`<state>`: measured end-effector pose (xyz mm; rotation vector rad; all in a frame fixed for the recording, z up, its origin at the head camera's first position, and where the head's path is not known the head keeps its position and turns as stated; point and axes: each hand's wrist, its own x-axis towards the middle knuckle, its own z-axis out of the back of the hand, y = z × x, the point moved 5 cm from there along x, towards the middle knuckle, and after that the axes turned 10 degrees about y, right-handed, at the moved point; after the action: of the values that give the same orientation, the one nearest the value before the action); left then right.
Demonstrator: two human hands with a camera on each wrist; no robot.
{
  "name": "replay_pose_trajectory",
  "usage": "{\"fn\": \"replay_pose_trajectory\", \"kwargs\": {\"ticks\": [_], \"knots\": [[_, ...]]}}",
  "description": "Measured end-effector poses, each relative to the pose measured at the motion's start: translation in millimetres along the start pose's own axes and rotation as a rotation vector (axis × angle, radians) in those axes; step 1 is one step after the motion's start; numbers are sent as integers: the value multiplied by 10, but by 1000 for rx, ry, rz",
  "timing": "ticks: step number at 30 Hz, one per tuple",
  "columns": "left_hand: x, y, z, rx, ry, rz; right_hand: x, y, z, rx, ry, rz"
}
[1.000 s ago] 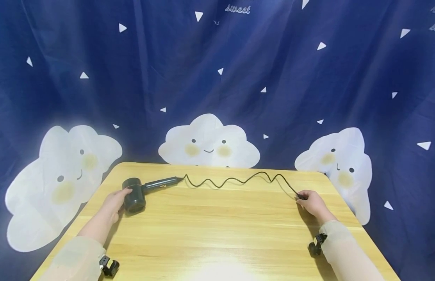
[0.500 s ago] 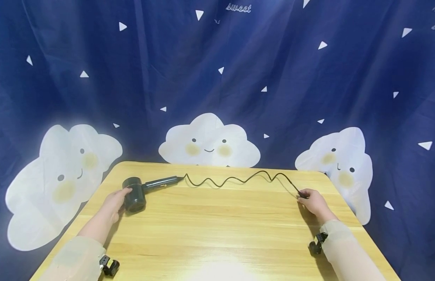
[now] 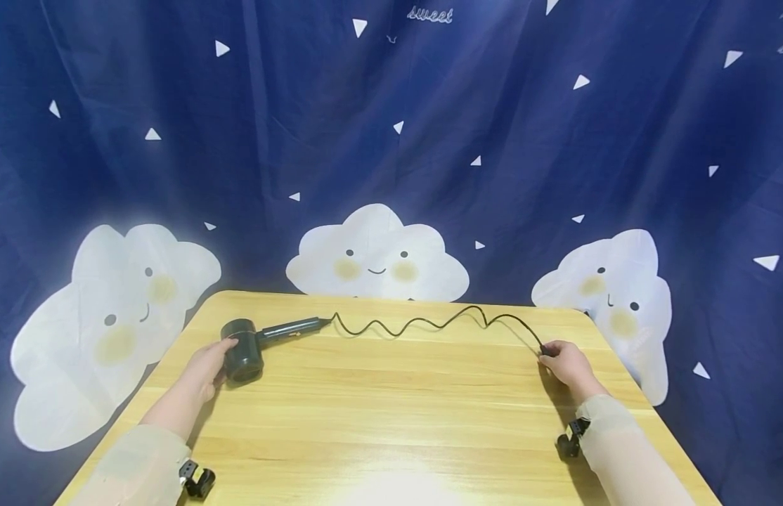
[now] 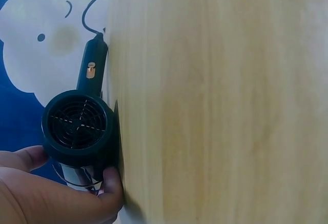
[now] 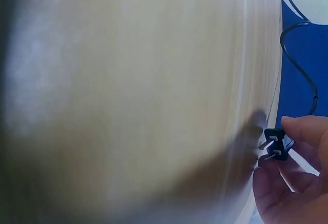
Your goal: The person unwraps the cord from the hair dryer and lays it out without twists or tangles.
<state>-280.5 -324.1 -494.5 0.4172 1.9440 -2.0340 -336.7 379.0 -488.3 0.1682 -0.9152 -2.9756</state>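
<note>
A dark green hair dryer lies at the table's left, its handle pointing right. My left hand grips the barrel; in the left wrist view the thumb and fingers close around the hair dryer below its round grille. From the handle a wavy black cord runs along the back of the table to the right. At its end my right hand pinches the plug. The right wrist view shows the plug between thumb and fingers, its two prongs facing the camera.
The pale wooden table has rounded back corners. Behind it hangs a dark blue curtain with white triangles and smiling clouds. Small black cameras sit on both wrists.
The right hand has shifted very slightly right with the plug, and the cord's right end now curves in a smoother arc. The left hand and hair dryer stay in place.
</note>
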Motion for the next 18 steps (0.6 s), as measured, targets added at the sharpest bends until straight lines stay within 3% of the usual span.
{"fn": "replay_pose_trajectory", "kwargs": {"ticks": [7,18], "knots": [[0,16,34,-8,-8,-7,-1,-29,18,-2,9,-43],[-17,24,32,0,13,-15,-9,-19,20,-8,7,-43]]}}
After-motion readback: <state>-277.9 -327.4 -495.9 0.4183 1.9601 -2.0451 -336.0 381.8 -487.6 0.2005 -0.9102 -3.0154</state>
